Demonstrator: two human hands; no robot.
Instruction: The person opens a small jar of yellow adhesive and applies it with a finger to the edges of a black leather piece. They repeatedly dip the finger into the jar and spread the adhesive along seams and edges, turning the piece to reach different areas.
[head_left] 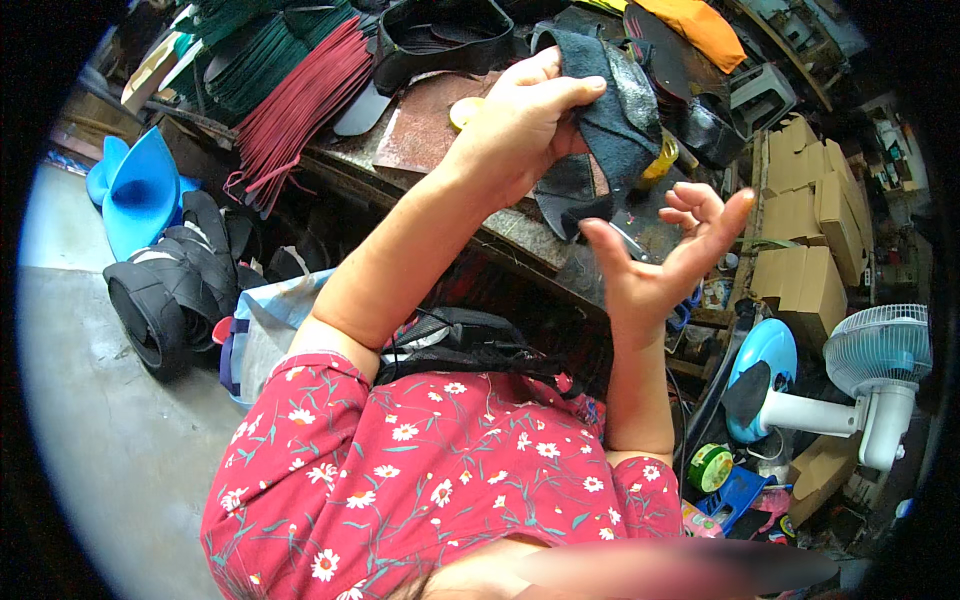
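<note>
My left hand (pixel 530 125) is closed on a dark, fabric-like piece with folded flaps (pixel 618 105), perhaps a shoe upper; its exact kind does not show. It is held up over the workbench (pixel 520 238), thumb pressing on its near side. Below and to the right, my right hand (pixel 665 260) is raised with thumb and index finger spread wide and the other fingers curled loosely. Nothing shows in its grip. A thin metallic thing (pixel 630 243) appears between its thumb and fingers, apparently on the bench behind. Close to the dark piece is a yellow object (pixel 660 160), partly hidden.
Stacks of red sheets (pixel 305 105) and dark green sheets (pixel 250 60) cover the bench's left, beside a black band-shaped piece (pixel 445 40). Cardboard boxes (pixel 800 280) and a fan (pixel 878 350) stand at right. Black rolled material (pixel 165 300) and blue foam (pixel 145 195) are at left.
</note>
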